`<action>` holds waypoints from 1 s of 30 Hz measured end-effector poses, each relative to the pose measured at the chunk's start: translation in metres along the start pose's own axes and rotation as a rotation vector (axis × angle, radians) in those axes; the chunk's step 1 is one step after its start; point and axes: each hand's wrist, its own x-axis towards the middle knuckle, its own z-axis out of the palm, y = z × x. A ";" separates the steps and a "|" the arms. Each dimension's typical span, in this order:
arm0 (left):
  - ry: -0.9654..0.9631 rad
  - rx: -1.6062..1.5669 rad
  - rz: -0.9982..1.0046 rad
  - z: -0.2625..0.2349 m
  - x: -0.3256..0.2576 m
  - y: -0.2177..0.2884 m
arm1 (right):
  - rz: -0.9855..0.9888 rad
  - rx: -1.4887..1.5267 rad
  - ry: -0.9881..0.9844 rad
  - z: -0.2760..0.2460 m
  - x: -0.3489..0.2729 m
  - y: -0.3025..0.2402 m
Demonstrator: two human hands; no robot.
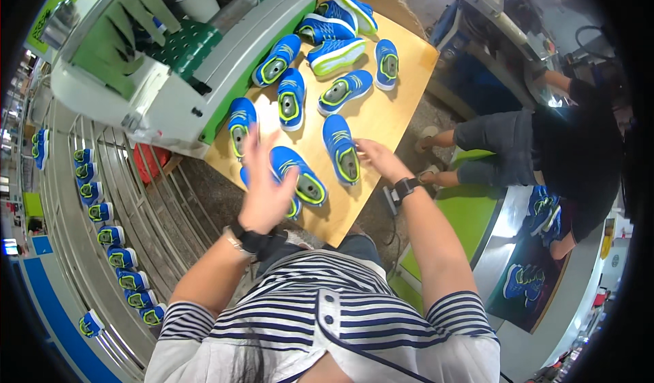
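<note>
Over the near left part of a light wooden board (397, 103), my left hand (264, 189) is raised with its fingers stretched and slightly blurred. Just beside and partly behind it lies a blue sneaker with lime trim (298, 175). My right hand (380, 159) reaches in from the right, its bent fingers at the side of another blue sneaker (338, 148); whether they touch it I cannot tell. A third blue sneaker (240, 125) lies beyond my left fingertips. Part of one more shoe shows below my left hand.
Several more blue sneakers (291, 100) cover the board's far half. A machine with a green belt (187, 49) borders its left side. Metal rails (167, 219) at left carry a row of sneakers (122, 257). A person (504, 144) stands at right near a green bench (460, 212).
</note>
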 end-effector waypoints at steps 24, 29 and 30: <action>0.255 -0.728 -0.425 -0.017 0.160 0.034 | -0.743 0.031 0.559 -0.135 0.118 -0.201; 0.621 -0.338 -0.285 -0.094 0.259 -0.012 | -1.130 -0.223 0.178 -0.052 0.181 -0.369; 0.683 -0.208 -0.303 -0.103 0.275 -0.035 | -1.160 -0.405 0.204 -0.033 0.209 -0.393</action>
